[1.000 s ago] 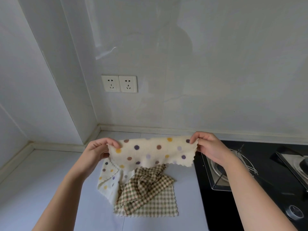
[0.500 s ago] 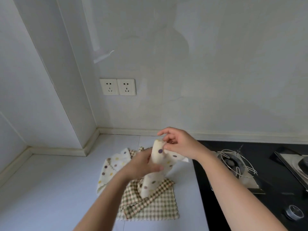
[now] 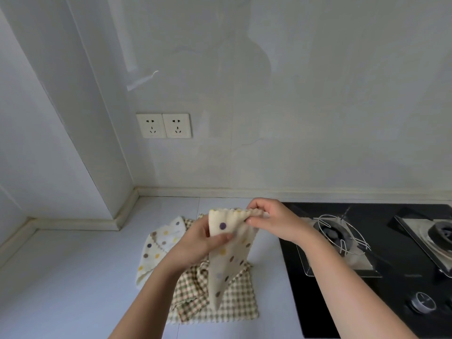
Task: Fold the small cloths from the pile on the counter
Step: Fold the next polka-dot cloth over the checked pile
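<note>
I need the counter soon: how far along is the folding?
No folded cloth sits aside. In hand: a dotted cloth, doubled over, held by the left hand and pinched at its top edge by the right hand. Left: a second dotted cloth and checked cloths, rumpled on the counter.

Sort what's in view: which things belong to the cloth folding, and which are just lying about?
Job in hand:
- held dotted cloth, pinched by left hand and right hand
- second dotted cloth
- checked cloths
- counter

Lying about:
- hob
- wire ring
- knob
- wall sockets
</note>
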### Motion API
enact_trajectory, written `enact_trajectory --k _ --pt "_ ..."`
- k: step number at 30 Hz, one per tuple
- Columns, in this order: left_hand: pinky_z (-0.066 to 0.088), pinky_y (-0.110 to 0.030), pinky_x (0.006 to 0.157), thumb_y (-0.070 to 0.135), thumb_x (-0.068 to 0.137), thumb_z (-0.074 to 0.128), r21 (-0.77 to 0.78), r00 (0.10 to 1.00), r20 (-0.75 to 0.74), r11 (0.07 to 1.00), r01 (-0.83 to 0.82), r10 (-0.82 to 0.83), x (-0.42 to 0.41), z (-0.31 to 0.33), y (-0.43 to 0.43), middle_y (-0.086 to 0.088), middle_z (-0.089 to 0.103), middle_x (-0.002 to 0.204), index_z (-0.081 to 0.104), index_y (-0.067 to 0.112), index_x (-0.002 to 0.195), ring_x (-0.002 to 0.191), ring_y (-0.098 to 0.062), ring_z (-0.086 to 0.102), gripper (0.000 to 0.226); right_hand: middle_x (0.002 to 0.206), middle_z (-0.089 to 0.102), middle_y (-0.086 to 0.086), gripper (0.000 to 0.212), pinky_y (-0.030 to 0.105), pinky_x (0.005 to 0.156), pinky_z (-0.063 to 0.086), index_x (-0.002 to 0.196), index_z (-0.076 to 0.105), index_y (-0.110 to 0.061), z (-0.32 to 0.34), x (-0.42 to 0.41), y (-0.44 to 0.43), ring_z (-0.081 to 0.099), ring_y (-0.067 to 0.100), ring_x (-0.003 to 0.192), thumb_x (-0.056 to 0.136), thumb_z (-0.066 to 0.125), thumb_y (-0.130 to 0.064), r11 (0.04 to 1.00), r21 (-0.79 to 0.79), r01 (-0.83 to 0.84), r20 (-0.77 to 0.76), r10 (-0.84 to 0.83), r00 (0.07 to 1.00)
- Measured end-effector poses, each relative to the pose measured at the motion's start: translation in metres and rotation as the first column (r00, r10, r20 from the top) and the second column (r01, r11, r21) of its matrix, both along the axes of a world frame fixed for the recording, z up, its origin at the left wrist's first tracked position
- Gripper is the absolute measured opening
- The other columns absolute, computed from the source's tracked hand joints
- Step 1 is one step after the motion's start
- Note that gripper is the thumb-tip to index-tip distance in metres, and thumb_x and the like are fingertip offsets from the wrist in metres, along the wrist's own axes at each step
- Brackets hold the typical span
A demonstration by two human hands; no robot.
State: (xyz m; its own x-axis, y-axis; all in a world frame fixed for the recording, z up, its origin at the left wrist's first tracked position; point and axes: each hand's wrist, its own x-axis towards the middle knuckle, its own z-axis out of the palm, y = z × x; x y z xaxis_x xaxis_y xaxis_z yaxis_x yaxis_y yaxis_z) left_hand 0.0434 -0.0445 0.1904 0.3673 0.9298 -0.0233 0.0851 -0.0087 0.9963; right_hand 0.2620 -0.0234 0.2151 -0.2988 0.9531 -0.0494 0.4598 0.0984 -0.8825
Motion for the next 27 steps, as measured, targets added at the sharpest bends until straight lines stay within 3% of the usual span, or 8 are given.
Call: enact_trajectory --k 2,6,10,14,16,20,23,27 --pt "0.056 -0.034 0.071 0.014 0.078 0.077 0.064 0.995 0.036 0.994 -0.092 0.090 -0.002 0.007 -0.001 -0.015 0.071 0.089 0.063 0.005 0.092 0.081 -0.024 0.069 0.022 0.078 0.065 -0.011 0.010 0.024 0.073 0.046 0.087 0.065 -0.025 0.000 -0.002 -0.001 0.060 0.006 0.074 0.085 0.070 -0.017 1.000 0.022 0.001 -0.076 0.001 0.997" --pt "0.039 -0.021 0.054 0.014 0.075 0.081 0.122 0.984 -0.011 0.977 -0.175 0.177 -0.007 0.015 -0.001 0.000 0.050 0.061 0.046 0.013 0.063 0.059 -0.014 0.048 0.037 0.081 0.071 -0.004 0.022 0.027 0.075 0.051 0.097 0.061 -0.015 0.000 -0.004 -0.003 0.065 0.011 0.077 0.085 0.069 0.001 0.997 0.060 0.048 -0.308 -0.027 0.951" --pt "0.045 -0.024 0.056 0.009 0.077 0.079 0.102 0.979 -0.017 0.975 -0.199 0.202 -0.004 0.021 -0.003 -0.005 0.057 0.066 0.053 -0.005 0.073 0.063 -0.015 0.056 0.030 0.077 0.067 0.006 0.031 0.026 0.070 0.050 0.099 0.052 -0.019 -0.004 -0.009 -0.007 0.062 0.015 0.071 0.086 0.066 0.005 0.986 0.125 0.109 -0.415 -0.048 0.909" --pt "0.052 -0.027 0.061 0.010 0.075 0.079 0.090 0.976 0.033 0.972 -0.219 0.217 0.001 0.025 -0.007 -0.006 0.068 0.073 0.062 -0.005 0.082 0.068 -0.016 0.065 0.024 0.074 0.055 0.004 0.036 0.032 0.068 0.048 0.084 0.048 -0.027 -0.011 -0.013 -0.012 0.060 0.017 0.066 0.084 0.067 0.004 0.966 0.190 0.175 -0.438 -0.076 0.896" --pt "0.051 -0.026 0.061 0.009 0.076 0.078 0.092 0.975 0.019 0.970 -0.224 0.223 0.003 0.025 -0.009 -0.005 0.067 0.071 0.062 -0.006 0.081 0.066 -0.016 0.063 0.023 0.083 0.064 -0.003 0.033 0.034 0.069 0.050 0.079 0.049 -0.027 -0.013 -0.014 -0.014 0.061 0.020 0.070 0.082 0.069 -0.001 0.966 0.190 0.175 -0.445 -0.074 0.892" --pt "0.052 -0.033 0.065 0.010 0.077 0.078 0.073 0.977 0.011 0.974 -0.214 0.214 0.006 0.024 -0.009 -0.006 0.069 0.072 0.067 0.004 0.076 0.068 -0.019 0.064 0.012 0.106 0.072 0.006 0.032 0.030 0.068 0.053 0.088 0.040 -0.013 -0.015 -0.014 -0.019 0.059 0.024 0.067 0.086 0.065 0.006 0.969 0.147 0.197 -0.495 -0.100 0.863" --pt "0.052 -0.032 0.065 0.010 0.078 0.077 0.076 0.976 0.003 0.973 -0.217 0.217 0.007 0.025 -0.010 -0.004 0.070 0.072 0.068 0.008 0.075 0.069 -0.018 0.065 0.011 0.082 0.065 0.002 0.037 0.032 0.068 0.051 0.086 0.035 -0.012 -0.022 -0.015 -0.020 0.060 0.019 0.064 0.085 0.064 0.010 0.970 0.102 0.223 -0.543 -0.133 0.829" --pt "0.053 -0.027 0.062 0.011 0.079 0.077 0.088 0.974 0.003 0.970 -0.225 0.226 0.007 0.028 -0.011 -0.007 0.071 0.075 0.067 0.002 0.079 0.069 -0.017 0.066 0.013 0.073 0.053 0.003 0.030 0.053 0.081 0.051 0.075 0.047 -0.021 -0.030 -0.015 -0.023 0.058 0.025 0.076 0.072 0.077 -0.021 0.976 0.049 0.212 -0.585 -0.144 0.798"
